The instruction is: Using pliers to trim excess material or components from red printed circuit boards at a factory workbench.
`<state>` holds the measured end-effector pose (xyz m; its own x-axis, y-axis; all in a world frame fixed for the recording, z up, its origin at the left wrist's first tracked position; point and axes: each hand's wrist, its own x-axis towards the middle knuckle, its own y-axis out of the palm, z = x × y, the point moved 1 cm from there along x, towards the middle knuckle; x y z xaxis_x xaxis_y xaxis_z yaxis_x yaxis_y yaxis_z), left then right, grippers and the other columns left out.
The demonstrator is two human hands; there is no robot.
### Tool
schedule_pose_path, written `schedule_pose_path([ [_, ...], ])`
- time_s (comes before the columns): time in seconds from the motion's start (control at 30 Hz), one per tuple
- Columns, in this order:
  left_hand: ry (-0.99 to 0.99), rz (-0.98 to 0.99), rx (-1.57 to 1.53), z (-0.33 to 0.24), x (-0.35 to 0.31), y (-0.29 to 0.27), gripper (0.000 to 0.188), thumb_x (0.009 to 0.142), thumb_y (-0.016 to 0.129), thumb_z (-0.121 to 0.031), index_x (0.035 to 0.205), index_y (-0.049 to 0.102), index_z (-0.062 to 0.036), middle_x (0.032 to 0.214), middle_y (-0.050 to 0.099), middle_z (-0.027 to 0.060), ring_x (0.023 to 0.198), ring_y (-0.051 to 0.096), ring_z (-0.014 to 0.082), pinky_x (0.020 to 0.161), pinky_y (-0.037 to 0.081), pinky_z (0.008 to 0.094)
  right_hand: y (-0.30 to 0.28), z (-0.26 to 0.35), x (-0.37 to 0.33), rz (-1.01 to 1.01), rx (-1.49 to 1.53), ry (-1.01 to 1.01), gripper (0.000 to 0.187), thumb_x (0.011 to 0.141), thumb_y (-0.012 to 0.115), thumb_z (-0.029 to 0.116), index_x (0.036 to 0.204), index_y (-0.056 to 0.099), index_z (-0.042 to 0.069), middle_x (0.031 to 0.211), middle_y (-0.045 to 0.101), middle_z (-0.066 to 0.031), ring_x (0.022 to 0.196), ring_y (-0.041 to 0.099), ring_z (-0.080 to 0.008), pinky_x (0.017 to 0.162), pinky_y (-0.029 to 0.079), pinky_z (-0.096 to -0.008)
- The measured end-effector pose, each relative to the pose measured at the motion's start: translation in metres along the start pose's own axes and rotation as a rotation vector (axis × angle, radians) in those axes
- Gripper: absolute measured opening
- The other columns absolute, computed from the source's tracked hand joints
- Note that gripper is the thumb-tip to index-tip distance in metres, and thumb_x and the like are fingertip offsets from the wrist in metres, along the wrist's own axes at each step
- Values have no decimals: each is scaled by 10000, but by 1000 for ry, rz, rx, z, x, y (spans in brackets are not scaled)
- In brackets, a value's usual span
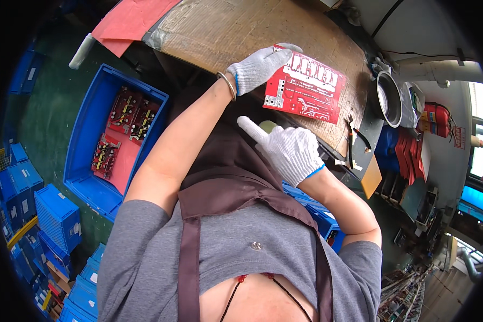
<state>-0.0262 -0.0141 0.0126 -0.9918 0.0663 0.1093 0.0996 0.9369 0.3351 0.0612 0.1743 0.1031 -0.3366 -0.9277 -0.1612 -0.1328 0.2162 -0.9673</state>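
Note:
My left hand [263,68], in a white knit glove, grips a red circuit board [306,88] by its upper left corner. The board is tilted above the workbench, with its silvery solder tracks and pale pads facing me. Below the board is my right hand [288,151], also gloved. One digit stretches out to the left, apart from the other fingers, whose tips are partly hidden. A pale green round thing [267,126] shows beside those fingers; whether they touch it, I cannot tell.
Brown board covers the workbench [214,35]. Black-and-orange pliers [350,142] lie at its right, near a metal bowl [387,99]. A blue crate [80,161] on my left holds several populated circuit boards [106,155]. More blue crates [58,217] stand at far left.

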Motion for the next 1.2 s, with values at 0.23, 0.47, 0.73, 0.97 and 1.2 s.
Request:
schedule_pose_path([
  [0.23,19,-2,-8,-1,0,-2,425,1129,482,-313,1442,576,-41,1333,686,95,1210,661,143,1052,548,314,-9,-18,-19,20,94,166,744,939,714,340,1613,401,342,755,682,-80,556,679,-252,478,533,-404],
  [0.47,25,-6,22,-2,-1,1,428,1125,484,-326,1436,583,-48,1326,689,99,1202,665,148,1051,550,313,-5,-21,-14,47,97,177,738,927,734,297,1598,427,316,888,749,-116,660,735,-287,548,571,-421],
  [0.73,-2,-17,-19,-3,1,2,419,1125,480,-304,1435,579,-39,1312,695,103,1194,667,149,1051,551,318,1,-30,-17,-31,144,164,743,913,741,246,1592,443,288,889,749,-114,645,725,-295,548,566,-417],
  [0.97,4,-26,-49,0,1,1,404,1125,476,-274,1435,577,-35,1316,694,105,1200,668,151,1048,555,321,-6,-28,-9,-8,-29,129,712,938,721,277,1594,444,301,815,721,-106,589,704,-250,509,543,-396],
  [1.2,-15,-32,-70,-1,-1,3,401,1124,482,-271,1433,578,-34,1316,693,102,1188,673,151,1049,555,318,-8,-28,-9,66,-59,156,674,953,708,276,1582,467,298,734,697,-105,599,705,-233,546,549,-394],
])
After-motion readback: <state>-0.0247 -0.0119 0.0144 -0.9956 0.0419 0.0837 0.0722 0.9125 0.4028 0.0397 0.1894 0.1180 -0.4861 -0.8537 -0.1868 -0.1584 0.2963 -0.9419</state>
